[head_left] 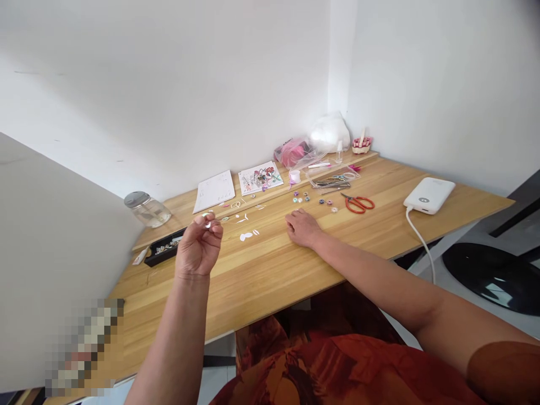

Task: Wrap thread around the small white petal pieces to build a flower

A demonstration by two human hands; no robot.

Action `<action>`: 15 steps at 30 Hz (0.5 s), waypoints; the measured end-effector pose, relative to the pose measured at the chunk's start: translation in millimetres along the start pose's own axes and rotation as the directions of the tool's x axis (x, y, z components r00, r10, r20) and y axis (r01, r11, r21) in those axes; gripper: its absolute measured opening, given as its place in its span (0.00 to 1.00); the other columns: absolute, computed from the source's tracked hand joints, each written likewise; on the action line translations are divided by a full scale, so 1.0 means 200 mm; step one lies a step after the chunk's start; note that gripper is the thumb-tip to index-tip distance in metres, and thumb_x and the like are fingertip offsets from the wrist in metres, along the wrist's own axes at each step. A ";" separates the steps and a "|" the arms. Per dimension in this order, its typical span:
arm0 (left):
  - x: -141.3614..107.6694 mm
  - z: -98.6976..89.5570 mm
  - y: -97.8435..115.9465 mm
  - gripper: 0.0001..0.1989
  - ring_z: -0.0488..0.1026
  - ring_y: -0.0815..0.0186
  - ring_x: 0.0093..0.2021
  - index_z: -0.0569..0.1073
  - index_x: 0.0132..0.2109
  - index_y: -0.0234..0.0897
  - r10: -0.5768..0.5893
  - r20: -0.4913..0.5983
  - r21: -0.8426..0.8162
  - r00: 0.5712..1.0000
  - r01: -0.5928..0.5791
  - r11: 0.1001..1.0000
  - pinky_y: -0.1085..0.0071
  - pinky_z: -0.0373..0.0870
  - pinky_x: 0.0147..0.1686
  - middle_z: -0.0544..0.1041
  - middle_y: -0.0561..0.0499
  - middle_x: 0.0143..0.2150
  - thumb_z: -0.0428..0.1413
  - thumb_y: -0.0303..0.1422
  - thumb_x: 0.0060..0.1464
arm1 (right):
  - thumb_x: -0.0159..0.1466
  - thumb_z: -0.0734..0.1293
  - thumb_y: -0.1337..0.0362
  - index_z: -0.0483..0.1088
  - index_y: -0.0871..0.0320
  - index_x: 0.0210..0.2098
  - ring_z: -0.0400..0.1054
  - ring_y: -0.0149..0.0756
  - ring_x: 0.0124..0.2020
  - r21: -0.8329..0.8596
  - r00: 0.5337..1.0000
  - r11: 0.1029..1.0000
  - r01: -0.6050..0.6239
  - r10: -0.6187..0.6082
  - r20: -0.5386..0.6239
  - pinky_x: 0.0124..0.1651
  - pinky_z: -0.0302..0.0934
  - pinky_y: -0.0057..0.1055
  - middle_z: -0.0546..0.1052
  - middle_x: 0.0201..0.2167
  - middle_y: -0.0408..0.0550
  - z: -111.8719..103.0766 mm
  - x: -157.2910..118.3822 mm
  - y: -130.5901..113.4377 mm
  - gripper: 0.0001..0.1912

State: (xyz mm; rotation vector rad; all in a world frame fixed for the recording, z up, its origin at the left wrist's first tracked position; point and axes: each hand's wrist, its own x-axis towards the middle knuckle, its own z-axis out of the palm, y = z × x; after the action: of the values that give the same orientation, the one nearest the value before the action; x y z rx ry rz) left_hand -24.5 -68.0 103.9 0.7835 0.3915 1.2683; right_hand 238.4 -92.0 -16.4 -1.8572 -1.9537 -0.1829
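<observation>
My left hand (199, 243) is raised above the left part of the table, palm turned up toward me. Its thumb and fingers pinch a small shiny white and green piece (206, 224), too small to name. My right hand (302, 227) rests on the wood with its fingers curled; whatever they hold, if anything, is hidden. White cut-out shapes (246, 237) lie flat between the hands, with thin leaf-like outlines (236, 205) behind them. Beyond my right hand sit several small thread bobbins (306, 198) and orange-handled scissors (358, 203).
A black tray (159, 258) of small parts and a lidded clear jar (147, 209) stand at left. Behind are a white sheet (214, 191), a tool-filled clear case (333, 179), plastic bags (330, 133) and a small basket (361, 145). A corded white power bank (429, 195) lies right.
</observation>
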 end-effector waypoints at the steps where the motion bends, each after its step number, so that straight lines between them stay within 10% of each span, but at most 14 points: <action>1: -0.01 0.00 0.03 0.08 0.67 0.78 0.27 0.70 0.31 0.32 0.023 0.009 -0.010 1.000 -0.023 1.000 0.84 0.71 0.28 0.72 0.52 0.32 0.63 0.23 0.44 | 0.62 0.62 0.69 0.71 0.59 0.36 0.62 0.44 0.42 0.001 1.000 1.000 0.002 -0.002 0.000 0.46 0.55 0.35 0.75 0.37 0.54 0.00 0.00 0.00 0.07; 15: -0.06 -0.14 0.38 0.16 0.68 0.80 0.26 0.62 0.33 0.36 0.204 -0.042 -0.124 0.978 -0.208 0.970 0.87 0.71 0.30 0.73 0.59 0.30 0.60 0.19 0.40 | 0.61 0.62 0.71 0.71 0.59 0.34 0.62 0.44 0.42 0.029 1.000 1.000 -0.013 0.013 -0.010 0.47 0.56 0.35 0.75 0.36 0.54 0.01 0.01 0.04 0.07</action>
State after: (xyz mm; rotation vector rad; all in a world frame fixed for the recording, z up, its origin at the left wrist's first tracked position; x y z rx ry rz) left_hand -97.9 -63.3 137.2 0.7106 0.2538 1.4854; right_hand 246.3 -88.7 -19.8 -1.8463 -1.9270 -0.1596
